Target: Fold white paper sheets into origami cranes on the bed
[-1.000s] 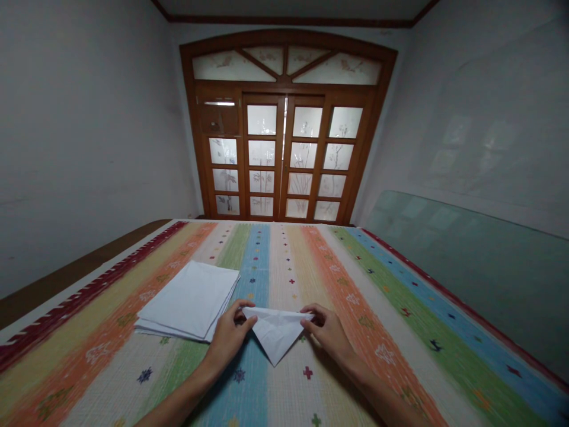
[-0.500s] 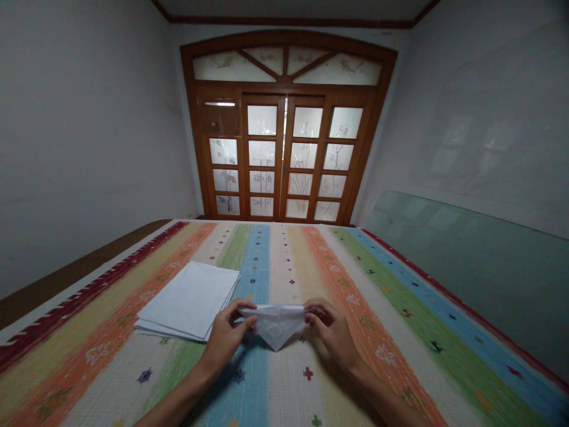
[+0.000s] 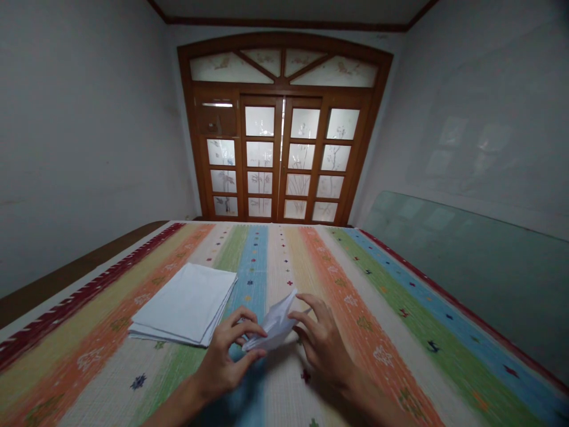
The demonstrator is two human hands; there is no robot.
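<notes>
A folded sheet of white paper (image 3: 276, 323) is held between my two hands above the striped tablecloth (image 3: 284, 379). It slants, with its lower left end pinched between the thumb and fingers of my left hand (image 3: 231, 350). At its upper right end, the fingers of my right hand (image 3: 322, 338) grip the edge, the index fingertip near the top corner. My right thumb is mostly hidden. To the left of my left hand lies a stack of white paper sheets (image 3: 186, 302), its edges slightly uneven.
The tablecloth covers a long table whose brown wooden edge (image 3: 80, 267) shows on the left. Beyond its far end stands a wooden door with glass panes (image 3: 280, 154). A pale green panel (image 3: 466, 255) leans along the right wall.
The folded paper has turned from level, point downward, to a slant with its right end raised. My left hand has moved down and right; my right hand has shifted slightly left.
</notes>
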